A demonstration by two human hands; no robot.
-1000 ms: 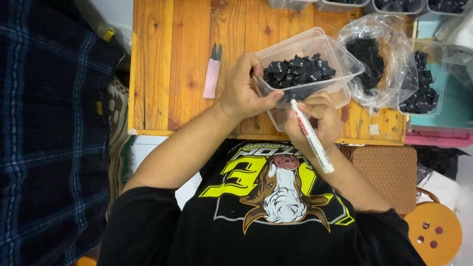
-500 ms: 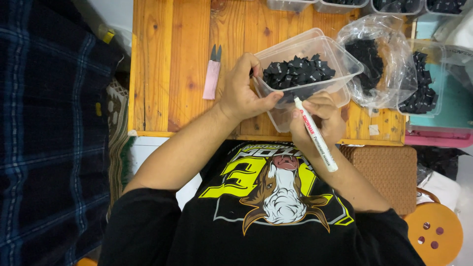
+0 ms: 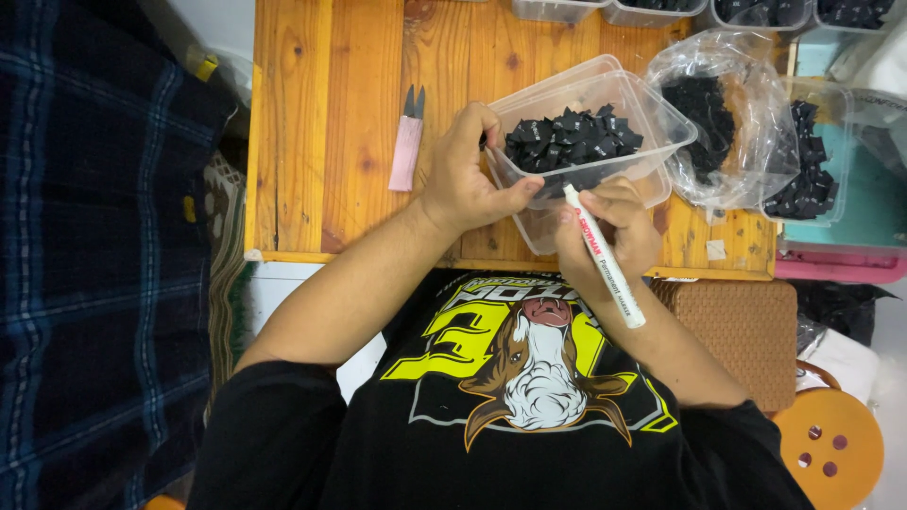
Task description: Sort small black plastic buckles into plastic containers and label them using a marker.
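My left hand (image 3: pixel 468 175) grips the near wall of a clear plastic tub (image 3: pixel 661 118), tilted toward me and filled with small black fabric pieces (image 3: pixel 572 140). My right hand (image 3: pixel 609 231) holds a white marker pen (image 3: pixel 607 260), its tip touching the tub's front wall just below the rim. A second clear tub (image 3: pixel 540 231) is nested underneath the held one. Both hands work at the wooden table's (image 3: pixel 340 113) near edge.
Pink-handled thread snips (image 3: pixel 407 142) lie left of my left hand. A clear bag of black pieces (image 3: pixel 723 113) and another filled tub (image 3: pixel 811 175) sit to the right. More tubs (image 3: pixel 652 9) line the far edge. An orange stool (image 3: pixel 831 449) stands lower right.
The marker's tip has moved slightly along the tub's front wall. My left hand keeps its grip on the tub.
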